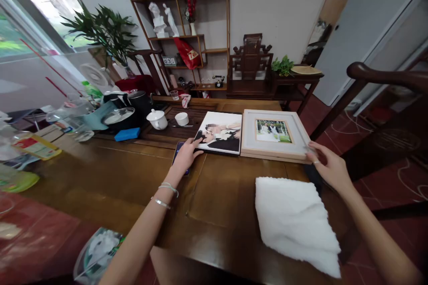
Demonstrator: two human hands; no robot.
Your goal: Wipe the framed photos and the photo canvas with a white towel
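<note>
A black-edged photo panel (224, 136) with a picture of two people lies flat on the wooden table. Right beside it is a light wooden picture frame (292, 116) with a wide white mat and a small outdoor photo; a second frame edge shows beneath. My left hand (186, 156) rests at the panel's lower left corner, fingers stretched and thumb apart. At the frame's lower right corner, the fingers of my right hand (329, 167) bend around the edge. Under my left hand a dark blue phone-like object (178, 148) is partly hidden. A white towel (294, 222) lies nearer me.
Behind the panel stands a tea tray (167, 136) with a lidded white cup (157, 119) and a small white bowl (182, 119). A blue sponge (127, 134), a pot and bottles crowd the left side. A dark wooden chair (384, 133) stands at the right; a bin (100, 249) is below.
</note>
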